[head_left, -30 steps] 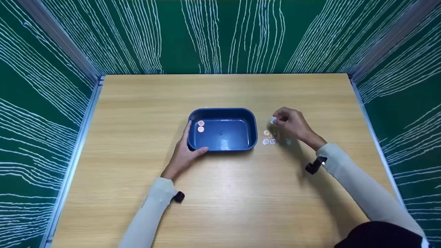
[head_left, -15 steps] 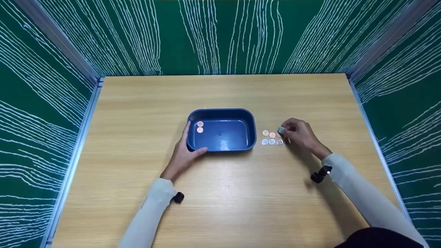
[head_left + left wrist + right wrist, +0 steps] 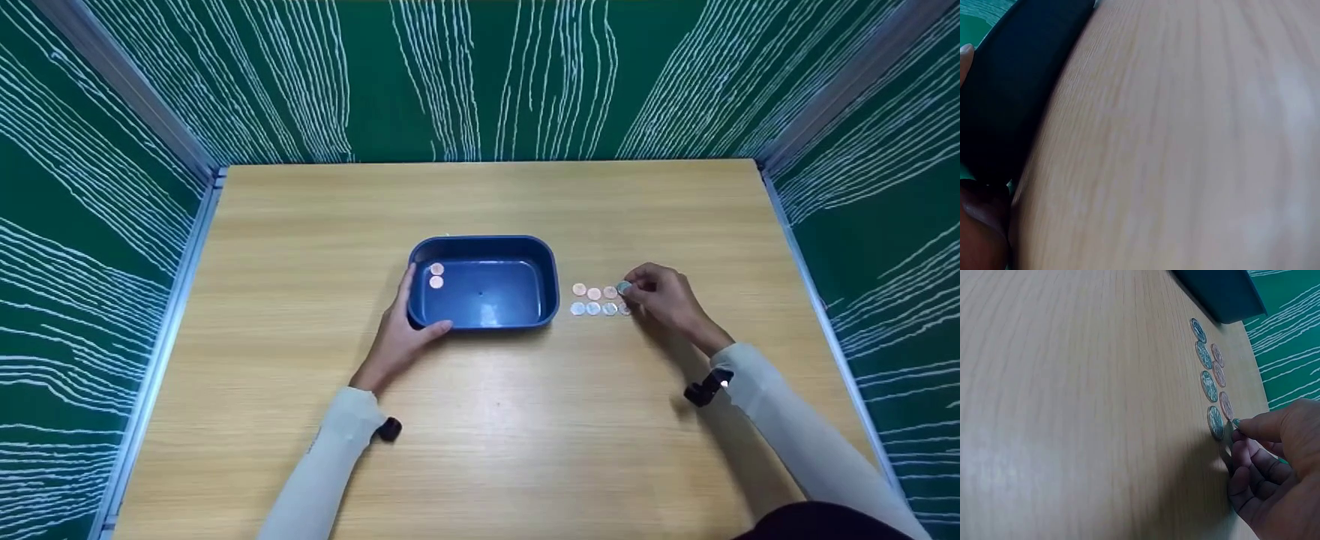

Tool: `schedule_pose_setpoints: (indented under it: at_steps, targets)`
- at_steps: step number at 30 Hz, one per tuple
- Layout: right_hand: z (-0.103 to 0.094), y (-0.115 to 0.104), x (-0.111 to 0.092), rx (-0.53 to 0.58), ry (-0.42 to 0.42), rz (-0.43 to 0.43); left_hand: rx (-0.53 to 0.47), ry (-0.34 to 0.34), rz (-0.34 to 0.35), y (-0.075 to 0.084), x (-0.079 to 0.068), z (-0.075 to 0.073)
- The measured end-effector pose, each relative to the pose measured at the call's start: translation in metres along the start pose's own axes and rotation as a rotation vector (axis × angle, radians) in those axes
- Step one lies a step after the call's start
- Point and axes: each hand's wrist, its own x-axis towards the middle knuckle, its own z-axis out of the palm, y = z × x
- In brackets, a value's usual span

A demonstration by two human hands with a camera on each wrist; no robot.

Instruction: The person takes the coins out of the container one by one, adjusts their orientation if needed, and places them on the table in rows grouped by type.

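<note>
My left hand (image 3: 397, 337) grips the left end of a blue plastic tub (image 3: 495, 325), thumb along its near side and fingers at its left wall. Two copper coins (image 3: 436, 282) lie inside, near that wall. To the right of the tub, my right hand (image 3: 667, 304) pinches a silvery coin (image 3: 623, 287) between thumb and index finger, low over the table at the right end of a row of copper coins (image 3: 594, 293). A row of several silver coins (image 3: 593, 308) lies nearer me; the right wrist view shows these silver coins (image 3: 1208, 386) flat on the wood.
The wooden table (image 3: 480, 450) carries the tub and coins. Green panels with pale wavy lines (image 3: 480, 82) stand along its back and both sides, joined by grey metal posts (image 3: 142, 82). A dark rounded shape (image 3: 825, 521) shows at the lower right.
My right hand has moved right and toward me with the silvery coin, from above the coins to the copper row's right end. More coins now show. The left hand and tub stay put.
</note>
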Motion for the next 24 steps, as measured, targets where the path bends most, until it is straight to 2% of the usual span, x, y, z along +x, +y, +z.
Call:
schedule_pose_setpoints:
  at_steps: [24]
  targets:
    - [-0.008,0.014,-0.039,-0.019,0.042,0.026,0.015,-0.005,-0.003,-0.001,0.0,-0.001]
